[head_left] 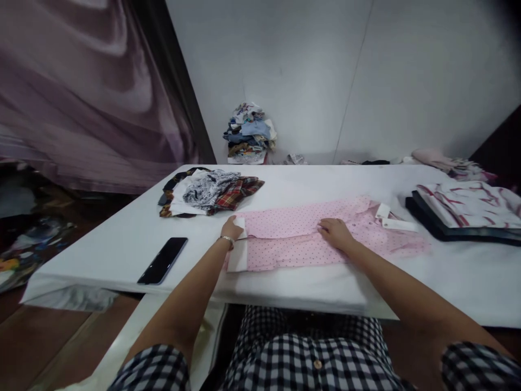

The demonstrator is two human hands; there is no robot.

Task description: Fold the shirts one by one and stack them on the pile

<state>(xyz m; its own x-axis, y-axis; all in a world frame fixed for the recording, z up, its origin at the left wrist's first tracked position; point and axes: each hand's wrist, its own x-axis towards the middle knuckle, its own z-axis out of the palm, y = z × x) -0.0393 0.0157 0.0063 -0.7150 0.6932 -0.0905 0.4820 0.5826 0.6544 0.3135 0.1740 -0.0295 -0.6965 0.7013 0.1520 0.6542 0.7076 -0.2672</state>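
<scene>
A pink dotted shirt with white collar and cuffs lies flat on the white table, folded lengthwise. My left hand is closed on the shirt's left end, pinching the white-edged cloth there. My right hand rests on the shirt's middle, fingers lying flat against the fabric.
A black phone lies at the table's front left. A heap of patterned clothes sits behind it. A folded stack with a striped white shirt is at the right. More clothes are piled on the floor by the wall.
</scene>
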